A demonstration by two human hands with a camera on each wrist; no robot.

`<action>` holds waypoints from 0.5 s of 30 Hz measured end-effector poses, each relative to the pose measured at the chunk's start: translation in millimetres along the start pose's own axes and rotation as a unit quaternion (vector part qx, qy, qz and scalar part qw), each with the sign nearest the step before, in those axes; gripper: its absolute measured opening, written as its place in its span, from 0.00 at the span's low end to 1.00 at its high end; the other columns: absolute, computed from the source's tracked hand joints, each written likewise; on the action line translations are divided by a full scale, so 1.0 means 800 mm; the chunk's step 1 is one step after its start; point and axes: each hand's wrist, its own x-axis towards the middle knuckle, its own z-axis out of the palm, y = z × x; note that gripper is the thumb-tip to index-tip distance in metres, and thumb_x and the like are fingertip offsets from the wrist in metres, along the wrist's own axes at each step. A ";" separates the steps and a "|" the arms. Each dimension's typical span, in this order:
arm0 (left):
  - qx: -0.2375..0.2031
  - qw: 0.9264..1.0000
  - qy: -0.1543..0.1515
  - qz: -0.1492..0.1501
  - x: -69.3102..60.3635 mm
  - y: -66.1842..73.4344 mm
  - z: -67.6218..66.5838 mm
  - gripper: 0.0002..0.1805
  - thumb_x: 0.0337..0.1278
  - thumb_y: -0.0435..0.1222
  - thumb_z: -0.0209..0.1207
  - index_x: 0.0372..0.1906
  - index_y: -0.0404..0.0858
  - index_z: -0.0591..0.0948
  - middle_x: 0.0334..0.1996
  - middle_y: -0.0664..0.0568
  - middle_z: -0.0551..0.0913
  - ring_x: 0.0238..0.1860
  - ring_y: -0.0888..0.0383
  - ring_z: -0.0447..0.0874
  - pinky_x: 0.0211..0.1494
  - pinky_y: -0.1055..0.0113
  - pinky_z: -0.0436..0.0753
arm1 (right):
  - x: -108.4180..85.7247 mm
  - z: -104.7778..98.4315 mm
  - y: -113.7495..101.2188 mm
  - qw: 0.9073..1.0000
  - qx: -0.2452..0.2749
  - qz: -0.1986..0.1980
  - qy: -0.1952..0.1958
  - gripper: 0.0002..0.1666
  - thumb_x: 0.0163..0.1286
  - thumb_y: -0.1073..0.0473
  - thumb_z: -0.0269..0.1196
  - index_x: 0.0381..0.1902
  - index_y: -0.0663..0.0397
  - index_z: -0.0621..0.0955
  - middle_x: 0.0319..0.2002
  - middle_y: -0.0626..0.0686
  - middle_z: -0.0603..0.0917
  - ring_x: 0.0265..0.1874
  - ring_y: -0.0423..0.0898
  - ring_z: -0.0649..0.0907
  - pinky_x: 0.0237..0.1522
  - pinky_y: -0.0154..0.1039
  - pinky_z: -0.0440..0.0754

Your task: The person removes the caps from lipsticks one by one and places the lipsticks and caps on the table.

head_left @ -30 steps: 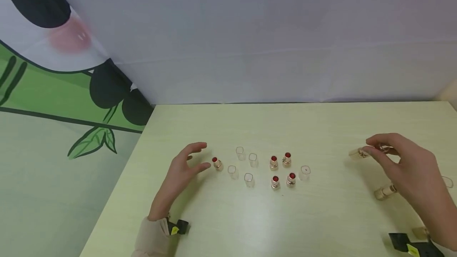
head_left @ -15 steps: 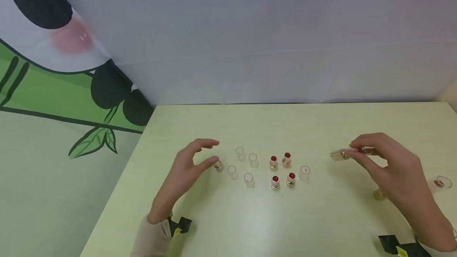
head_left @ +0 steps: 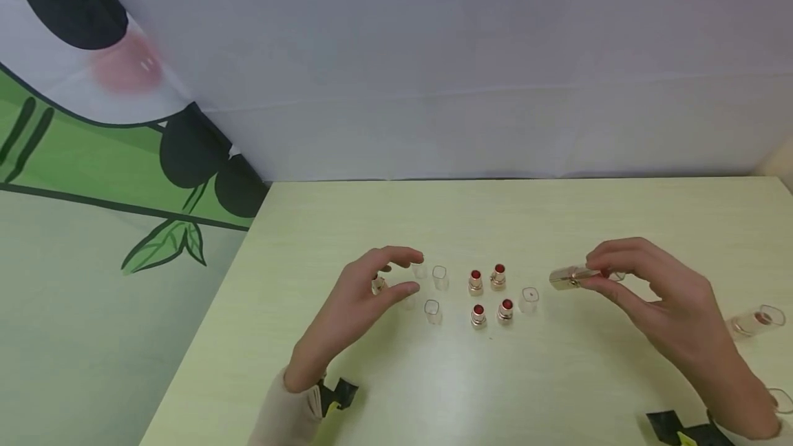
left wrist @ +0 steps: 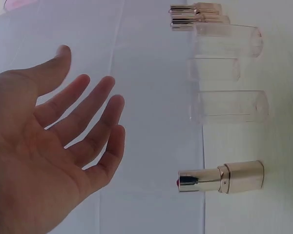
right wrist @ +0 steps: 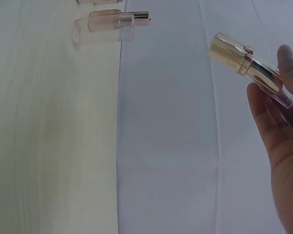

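In the head view my right hand (head_left: 657, 298) pinches a gold lipstick (head_left: 565, 278) with a clear cap, tilted, above the right half of the table. The right wrist view shows thumb and fingers round the cap end of that lipstick (right wrist: 239, 61). My left hand (head_left: 362, 301) hovers with fingers spread beside clear caps (head_left: 440, 279) standing on the table, holding nothing; it partly hides some of them. Just left of these stands an uncapped lipstick (left wrist: 219, 178), mostly behind the left hand in the head view. Several uncapped red lipsticks (head_left: 504, 312) stand upright between the hands.
Another clear cap (head_left: 529, 300) stands right of the lipstick group. Beyond my right wrist stands a capped lipstick (head_left: 756, 321), with a clear rim (head_left: 782, 401) showing nearer the front. A pale wall cloth (head_left: 471, 88) hangs behind the pale wooden table (head_left: 434, 391).
My right hand has moved left with the lipstick. My left hand has moved right, past the lone lipstick to the clear caps, now covering part of them.
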 end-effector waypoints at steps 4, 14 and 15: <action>0.024 0.999 -0.019 0.025 0.001 0.007 0.013 0.21 0.69 0.43 0.67 0.64 0.59 0.80 0.58 0.70 0.84 0.56 0.67 0.79 0.60 0.59 0.80 | 0.002 0.008 -0.006 0.999 0.034 -0.016 -0.004 0.28 0.71 0.45 0.68 0.33 0.70 0.86 0.39 0.48 0.87 0.42 0.31 0.83 0.49 0.18 0.76; 0.058 0.992 -0.056 0.097 0.008 0.034 0.047 0.27 0.68 0.46 0.68 0.69 0.52 0.77 0.60 0.66 0.84 0.60 0.65 0.80 0.66 0.60 0.79 | 0.001 0.023 -0.020 0.997 0.065 -0.029 -0.030 0.22 0.72 0.48 0.68 0.36 0.66 0.87 0.41 0.52 0.87 0.42 0.34 0.83 0.48 0.19 0.77; 0.064 0.991 -0.060 0.103 0.009 0.036 0.051 0.28 0.67 0.47 0.68 0.70 0.52 0.77 0.60 0.66 0.84 0.60 0.64 0.81 0.66 0.61 0.79 | 0.001 0.025 -0.023 0.997 0.064 -0.028 -0.030 0.22 0.72 0.48 0.68 0.36 0.66 0.87 0.41 0.52 0.87 0.42 0.34 0.83 0.48 0.19 0.77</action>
